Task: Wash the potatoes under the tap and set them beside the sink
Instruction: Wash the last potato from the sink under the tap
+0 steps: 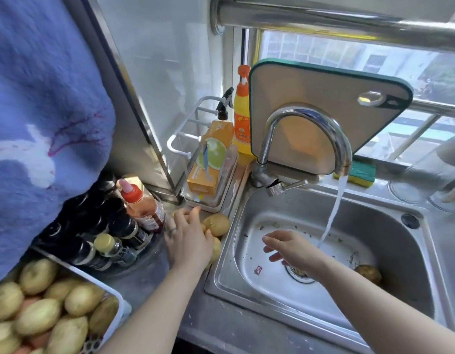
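My left hand (188, 241) lies palm down, fingers loosely spread, on a small cluster of potatoes (217, 224) on the surface (150, 284) just left of the sink (221, 274). It rests on them rather than gripping; one potato shows clear beyond my fingertips, and another peeks out under the heel of my palm, right against the sink's rim.

My right hand (287, 247) hangs over the basin, open and holding nothing, its fingers relaxed and pointing left. It is near the drain (299, 273) and just beside the water (333, 208) that runs from the tap (310, 129); the stream lands behind my wrist. A brown potato (369, 273) sits at the basin's right side, partly hidden by my forearm. Small scraps dot the basin floor.

At the lower left a tray (98, 282) holds a heap of pale potatoes. Dark bottles (114, 238) stand between it and my left hand, with a red-capped bottle (139, 203) at their back. Behind the tap a cutting board (323, 103) leans upright against the window, a sponge (359, 172) just to its right. A white rack (180, 146) at the left back corner holds an orange bottle (213, 159), with a yellow bottle (243, 123) behind it.
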Demonstrator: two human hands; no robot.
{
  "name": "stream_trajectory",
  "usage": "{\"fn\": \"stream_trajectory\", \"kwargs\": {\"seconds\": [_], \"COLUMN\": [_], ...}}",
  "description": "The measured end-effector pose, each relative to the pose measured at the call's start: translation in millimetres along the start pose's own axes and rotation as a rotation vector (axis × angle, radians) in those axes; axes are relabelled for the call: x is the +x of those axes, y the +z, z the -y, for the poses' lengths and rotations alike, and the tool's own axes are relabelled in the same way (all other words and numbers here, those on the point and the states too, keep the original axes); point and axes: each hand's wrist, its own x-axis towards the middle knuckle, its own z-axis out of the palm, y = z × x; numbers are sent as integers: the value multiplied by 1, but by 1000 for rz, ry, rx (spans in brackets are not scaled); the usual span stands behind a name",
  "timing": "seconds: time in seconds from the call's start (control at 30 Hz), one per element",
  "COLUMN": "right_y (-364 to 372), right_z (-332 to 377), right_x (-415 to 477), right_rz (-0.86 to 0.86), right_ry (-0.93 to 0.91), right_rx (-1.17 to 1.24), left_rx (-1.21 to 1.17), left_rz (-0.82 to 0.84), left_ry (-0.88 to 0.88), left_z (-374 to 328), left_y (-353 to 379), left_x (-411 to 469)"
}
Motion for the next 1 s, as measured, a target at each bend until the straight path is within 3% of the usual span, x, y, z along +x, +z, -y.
{"fn": "stream_trajectory", "kwargs": {"seconds": [0.23, 0.4, 0.5, 0.63, 0.77, 1.0], "right_y": [-18, -56, -86, -114, -123, -128], "right_z": [-25, -76, -120, -177, -213, -237], "right_x": [-3, -8, -6, 13, 37, 61], "right_rz": [-30, -234, -352, -251, -163, -156], "right_ry": [35, 87, 167, 248, 230, 119], "right_rx": [47, -124, -402, -840, -1154, -1383], "left_rx": [-14, -135, -165, 0, 116, 41], "left_rz": [-4, -76, 188, 456, 566, 585], "left_ry": [95, 405, 601, 686, 733, 651], "left_z": [-19, -64, -103, -140, -157, -168], "left_y": [5, 18, 28, 58, 82, 94], "left_x": [-6, -17, -31, -49, -59, -56]}}
